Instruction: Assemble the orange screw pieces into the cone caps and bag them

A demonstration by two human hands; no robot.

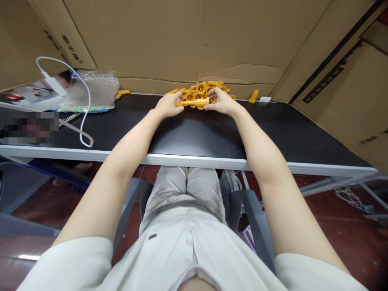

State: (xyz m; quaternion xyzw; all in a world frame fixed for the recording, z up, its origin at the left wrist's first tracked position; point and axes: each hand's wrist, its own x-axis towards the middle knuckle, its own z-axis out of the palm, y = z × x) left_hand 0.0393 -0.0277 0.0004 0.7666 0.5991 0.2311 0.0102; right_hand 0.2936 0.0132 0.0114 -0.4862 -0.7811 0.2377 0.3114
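A yellow plastic screwdriver-shaped piece (198, 102) lies level between my two hands, thick ribbed end on the right, thin end on the left. My left hand (169, 105) is closed, thumb and fingers pinching the thin end. At the thick end, my right hand (223, 102) is closed, with its fingertips on the piece. Just behind both hands is a heap of yellow plastic pieces (201, 87), several with round hollow ends facing me. Parts of the heap are hidden by my fingers.
The black tabletop (194, 133) has a cardboard wall (182, 40) behind it. One yellow piece (254, 95) stands apart on the right, another (123, 93) lies on the left. Clear plastic wrap (95, 87) and a white cable (87, 87) are at the left.
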